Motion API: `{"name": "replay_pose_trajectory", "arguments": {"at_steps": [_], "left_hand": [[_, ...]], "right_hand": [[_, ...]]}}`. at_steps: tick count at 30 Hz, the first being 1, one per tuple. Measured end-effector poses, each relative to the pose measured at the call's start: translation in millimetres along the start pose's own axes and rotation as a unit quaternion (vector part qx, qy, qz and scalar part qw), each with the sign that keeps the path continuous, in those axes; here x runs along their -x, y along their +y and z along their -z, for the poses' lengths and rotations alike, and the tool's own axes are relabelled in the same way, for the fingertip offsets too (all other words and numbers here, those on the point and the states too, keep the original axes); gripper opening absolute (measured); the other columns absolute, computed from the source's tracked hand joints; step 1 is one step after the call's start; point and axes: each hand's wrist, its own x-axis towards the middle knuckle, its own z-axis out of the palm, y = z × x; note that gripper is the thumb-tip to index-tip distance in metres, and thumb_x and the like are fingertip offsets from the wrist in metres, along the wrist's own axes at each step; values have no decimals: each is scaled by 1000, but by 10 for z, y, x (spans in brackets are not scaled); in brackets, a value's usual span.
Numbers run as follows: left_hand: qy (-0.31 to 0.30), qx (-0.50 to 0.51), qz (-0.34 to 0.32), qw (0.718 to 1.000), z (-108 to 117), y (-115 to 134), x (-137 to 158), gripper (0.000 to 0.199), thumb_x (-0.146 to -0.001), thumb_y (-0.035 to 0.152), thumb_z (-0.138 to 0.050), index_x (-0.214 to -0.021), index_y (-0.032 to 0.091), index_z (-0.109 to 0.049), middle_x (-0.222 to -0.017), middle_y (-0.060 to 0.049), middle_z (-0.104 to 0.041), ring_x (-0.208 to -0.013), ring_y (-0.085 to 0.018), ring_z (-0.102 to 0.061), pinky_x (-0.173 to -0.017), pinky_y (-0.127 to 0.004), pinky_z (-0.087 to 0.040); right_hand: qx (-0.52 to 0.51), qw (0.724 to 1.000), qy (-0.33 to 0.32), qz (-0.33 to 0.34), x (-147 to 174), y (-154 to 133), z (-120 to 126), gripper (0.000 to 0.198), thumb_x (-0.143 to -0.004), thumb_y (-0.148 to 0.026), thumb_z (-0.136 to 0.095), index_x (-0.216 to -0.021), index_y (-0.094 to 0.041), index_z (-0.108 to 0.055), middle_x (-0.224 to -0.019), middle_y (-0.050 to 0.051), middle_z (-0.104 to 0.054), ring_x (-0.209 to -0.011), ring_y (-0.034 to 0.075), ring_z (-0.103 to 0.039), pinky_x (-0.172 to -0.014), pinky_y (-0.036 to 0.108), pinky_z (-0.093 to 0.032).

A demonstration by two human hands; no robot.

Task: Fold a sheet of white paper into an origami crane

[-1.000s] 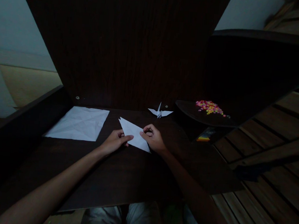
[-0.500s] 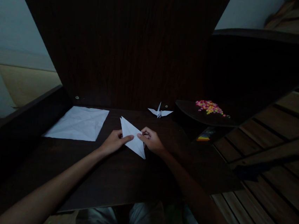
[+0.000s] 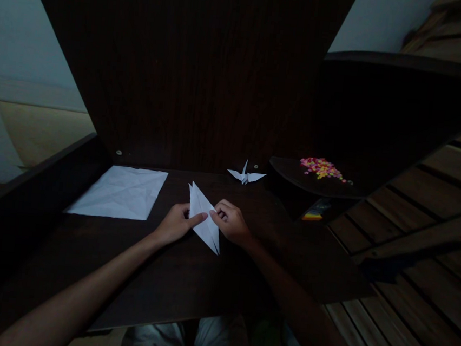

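Between my two hands is a white folded paper (image 3: 204,230), a long diamond with a split upper tip and a slit at its lower point. My left hand (image 3: 177,222) pinches its left edge, the thumb lying across the front and the fingers tucked behind. On the opposite edge, my right hand (image 3: 229,222) grips the paper with the thumb in front and the other fingers curled. Behind them, a finished paper crane (image 3: 245,176) stands with wings spread near the back panel. Creased white sheets (image 3: 120,192) lie flat to the left.
A dark wooden desk (image 3: 134,278) carries everything, with a raised side board (image 3: 38,176) on the left and a tall back panel (image 3: 207,73). On a low corner shelf (image 3: 295,174) at right sits a pile of small colourful pieces (image 3: 323,169). Slatted wood (image 3: 418,300) lies beyond.
The folded paper has turned slightly more upright and looks narrower, its lower tip now showing a slit. Both hands keep hold of it, the right one shifted a little.
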Motion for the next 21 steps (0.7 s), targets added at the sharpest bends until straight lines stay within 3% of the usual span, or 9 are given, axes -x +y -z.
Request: {"name": "replay_pose_trajectory", "arguments": {"at_steps": [3,6,10,13,15,17,19,21], "left_hand": [[10,7,2,1000,3,15,2,31,-73,41,-67,-88,14,-70,-89,-8,-74,-80,-24,-68,-70,-32,-53],[11,32,12,999,9,18,-9,32,-72,41,-67,-88,13,-68,-89,-8,-73,-80,-24,-67,-70,-32,-53],[6,121,-6,993,-10,-45,-50,45,-71,39,-70,-105,14,-56,-96,-9,-70,-83,-21,-67,-74,-33,-53],[54,171,-22,984,-37,-100,-76,69,-66,33,-75,-122,18,-37,-97,-6,-65,-79,-18,-66,-70,-32,-54],[101,160,-38,981,-43,-120,-84,73,-64,32,-76,-123,20,-34,-96,-3,-62,-73,-15,-64,-65,-29,-53],[117,109,-62,985,-35,-127,-84,57,-65,33,-75,-112,19,-45,-92,-2,-61,-70,-13,-62,-64,-27,-52],[99,34,-92,990,-17,-122,-80,32,-70,36,-71,-92,17,-58,-88,-3,-61,-76,-15,-61,-72,-28,-50],[74,-12,-114,991,-3,-107,-72,23,-76,39,-64,-79,17,-65,-89,-5,-63,-87,-18,-60,-80,-30,-48]], "right_hand": [[-2,1000,7,2,8,-15,-10,20,-82,-28,-53,-65,-19,-50,-72,0,-47,-57,9,-44,-53,23,-38],[-55,998,16,-36,7,-9,-16,19,-80,-34,-58,-70,-19,-53,-74,0,-48,-57,9,-44,-49,21,-36],[-164,984,-3,-76,-6,12,-9,32,-84,-48,-51,-73,-19,-56,-71,0,-49,-60,11,-50,-50,22,-42],[-215,973,-20,-83,-1,27,-19,36,-85,-52,-47,-78,-19,-57,-71,-1,-49,-53,11,-52,-46,23,-44],[-222,972,-22,-79,11,28,-34,32,-81,-50,-54,-81,-19,-57,-72,-1,-50,-49,9,-52,-43,22,-42],[-216,973,-17,-74,23,15,-45,29,-78,-47,-60,-82,-19,-57,-74,-2,-51,-48,9,-52,-42,22,-42],[-190,980,-10,-65,32,-13,-46,27,-77,-45,-62,-81,-18,-58,-75,-1,-53,-49,8,-51,-44,21,-41],[-137,990,4,-41,39,-46,-39,25,-77,-43,-64,-79,-18,-60,-75,0,-55,-52,8,-49,-46,21,-40]]}}
